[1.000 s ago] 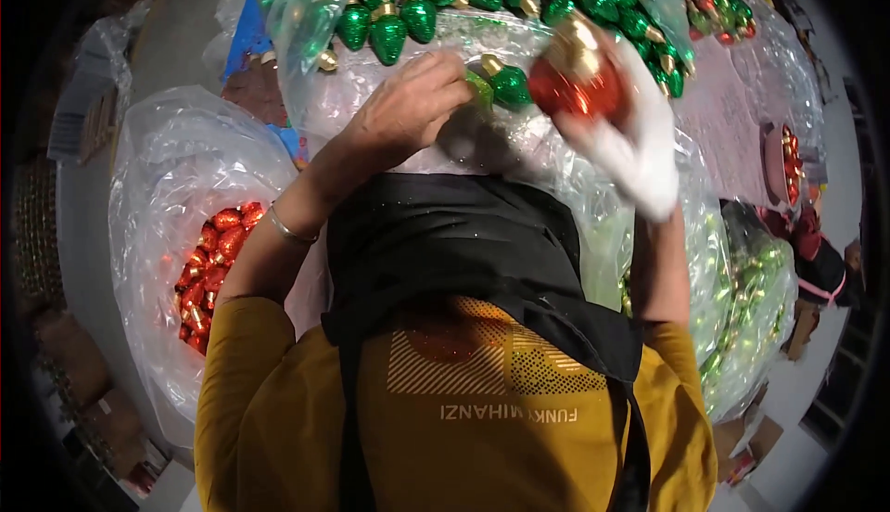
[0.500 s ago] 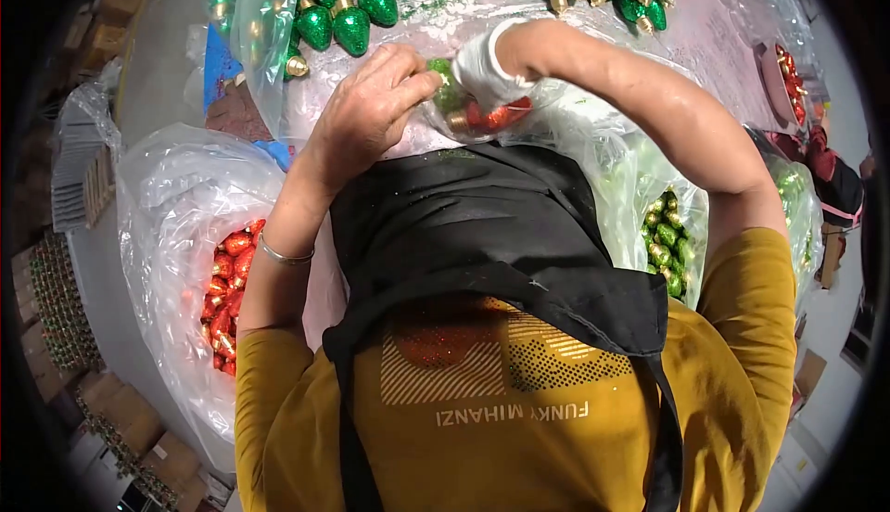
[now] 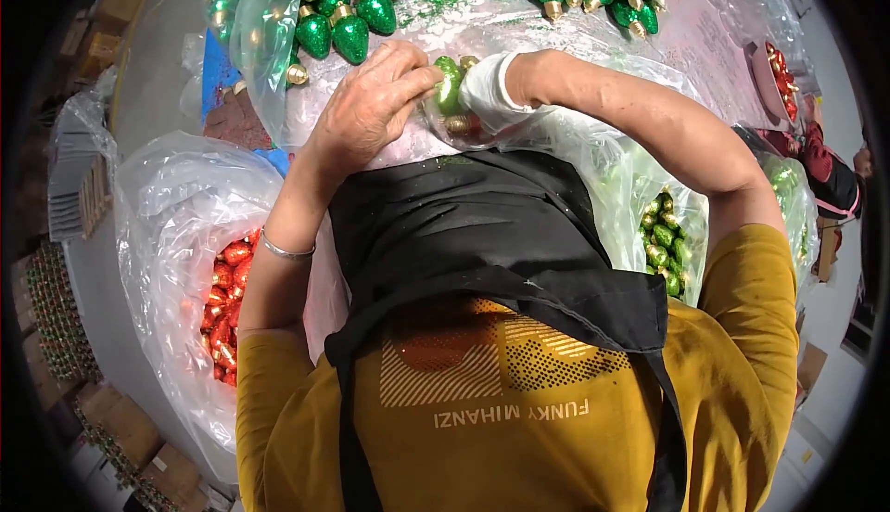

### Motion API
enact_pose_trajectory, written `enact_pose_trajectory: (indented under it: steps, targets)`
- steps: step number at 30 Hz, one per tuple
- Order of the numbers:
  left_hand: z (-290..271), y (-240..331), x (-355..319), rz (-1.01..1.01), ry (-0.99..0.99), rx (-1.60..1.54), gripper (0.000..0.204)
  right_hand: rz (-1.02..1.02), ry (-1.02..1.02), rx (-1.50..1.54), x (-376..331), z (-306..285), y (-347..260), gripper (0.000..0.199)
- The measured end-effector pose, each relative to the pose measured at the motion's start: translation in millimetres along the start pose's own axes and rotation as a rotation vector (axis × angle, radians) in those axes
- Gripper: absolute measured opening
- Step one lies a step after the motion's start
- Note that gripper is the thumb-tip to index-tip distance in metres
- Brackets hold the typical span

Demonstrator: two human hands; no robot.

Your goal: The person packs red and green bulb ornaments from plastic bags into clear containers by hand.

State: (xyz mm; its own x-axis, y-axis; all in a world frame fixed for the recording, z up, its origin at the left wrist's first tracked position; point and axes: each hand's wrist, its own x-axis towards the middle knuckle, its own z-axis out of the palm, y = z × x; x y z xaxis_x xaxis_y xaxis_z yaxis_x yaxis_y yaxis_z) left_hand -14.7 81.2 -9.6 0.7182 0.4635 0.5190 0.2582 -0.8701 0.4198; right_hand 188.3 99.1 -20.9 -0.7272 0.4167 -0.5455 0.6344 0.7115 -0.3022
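Observation:
My left hand [image 3: 382,96] is closed, thumb and forefinger pinched at the rim of a clear plastic container [image 3: 432,126]. In the container show a light green glittery bulb ornament [image 3: 450,85] and a gold cap low down. My right hand [image 3: 489,95], in a white glove, bends down over the container's right side against the ornaments. Its fingers are hidden, so its grip does not show. Beyond both hands lies a pile of dark green glitter bulb ornaments [image 3: 375,13] with gold caps.
On my left stands a clear bag [image 3: 176,197] of red bulb ornaments [image 3: 222,299]. A bag [image 3: 612,178] with green ornaments [image 3: 660,241] hangs at my right. A pink basin [image 3: 768,85] of red ornaments sits at the far right, with another person [image 3: 830,178] beyond.
My gloved right hand has shifted slightly down over the container. The green ornament in it now stands more upright, and the red ones are mostly covered. My left hand has barely moved.

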Motion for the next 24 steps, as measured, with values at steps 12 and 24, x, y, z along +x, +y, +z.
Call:
enact_pose_trajectory:
  steps: [12, 24]
  targets:
    - [4.6, -0.7, 2.5, 0.027, 0.027, -0.055, 0.019, -0.141, 0.134, -0.099, 3.0, -3.9, -3.9, 0.023]
    - [-3.3, -0.2, 10.0, 0.068, -0.056, -0.063, 0.017, 0.273, 0.403, 0.570, -55.0, -22.5, 7.3, 0.019]
